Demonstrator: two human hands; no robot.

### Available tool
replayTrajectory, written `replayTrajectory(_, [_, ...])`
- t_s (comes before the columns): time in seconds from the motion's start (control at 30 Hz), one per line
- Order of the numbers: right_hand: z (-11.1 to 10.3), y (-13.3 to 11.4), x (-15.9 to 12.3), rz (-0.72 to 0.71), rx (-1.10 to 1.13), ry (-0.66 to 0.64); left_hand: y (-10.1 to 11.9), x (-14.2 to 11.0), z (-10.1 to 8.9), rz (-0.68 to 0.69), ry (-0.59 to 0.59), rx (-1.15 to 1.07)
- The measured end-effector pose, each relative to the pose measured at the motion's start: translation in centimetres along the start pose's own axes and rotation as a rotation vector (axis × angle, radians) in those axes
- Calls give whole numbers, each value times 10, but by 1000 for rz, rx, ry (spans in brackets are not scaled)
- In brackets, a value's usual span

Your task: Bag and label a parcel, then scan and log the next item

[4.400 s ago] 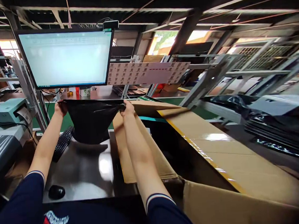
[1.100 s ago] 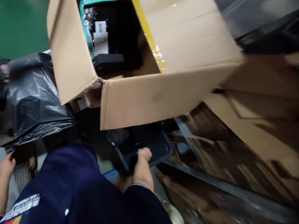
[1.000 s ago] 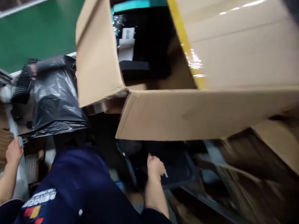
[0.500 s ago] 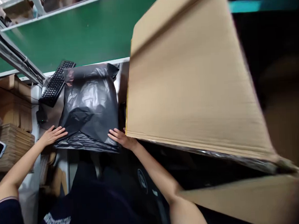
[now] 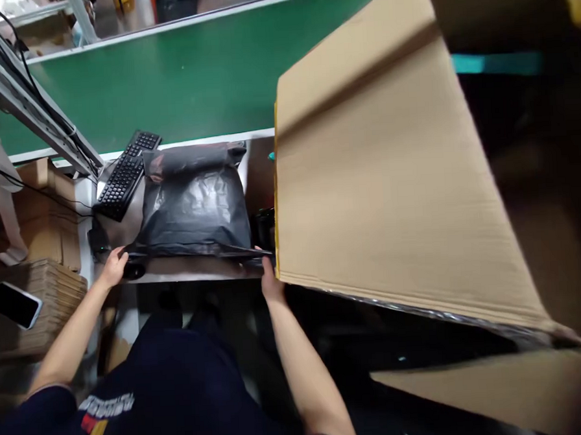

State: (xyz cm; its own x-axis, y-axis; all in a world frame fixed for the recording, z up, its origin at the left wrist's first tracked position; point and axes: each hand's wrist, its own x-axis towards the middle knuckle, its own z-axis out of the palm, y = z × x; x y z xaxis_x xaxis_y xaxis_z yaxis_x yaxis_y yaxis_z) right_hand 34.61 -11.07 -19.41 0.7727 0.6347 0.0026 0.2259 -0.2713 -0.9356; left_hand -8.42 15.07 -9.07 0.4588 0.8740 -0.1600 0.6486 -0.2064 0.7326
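A filled black plastic bag (image 5: 196,206) lies flat on the small work table (image 5: 196,268) in front of me. My left hand (image 5: 112,266) is closed on the bag's near left corner, beside a black mouse (image 5: 133,271). At the near right corner my right hand (image 5: 269,280) grips the bag's near edge, close to the flap of a large cardboard box (image 5: 391,186).
A black keyboard (image 5: 125,175) lies at the table's far left. Beyond runs a green conveyor belt (image 5: 186,80). A phone (image 5: 15,304) rests on stacked flat cardboard (image 5: 46,302) at the left. A metal frame post (image 5: 31,101) slants at upper left.
Both hands went from flat on the bag's near edge to gripping its near corners. The bag now lies flatter and farther onto the table.
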Motion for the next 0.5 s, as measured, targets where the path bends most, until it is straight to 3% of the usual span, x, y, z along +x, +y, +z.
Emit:
replayTrajectory(0.1, [20, -26, -2, 93, 71, 316, 17, 10, 5, 167, 186, -180])
replayTrajectory(0.17, [30, -39, 0, 132, 68, 405, 27, 15, 12, 159, 296, -292])
replayTrajectory(0.37, [45, -55, 14, 239, -39, 523, 43, 19, 50, -42, 708, -515])
replayTrajectory(0.43, [43, -55, 16, 257, -44, 499, 38, 8, 60, -39, 767, -646])
replayTrajectory(0.5, [40, -53, 16, 256, -40, 469, 25, -12, 61, 15, 727, -700])
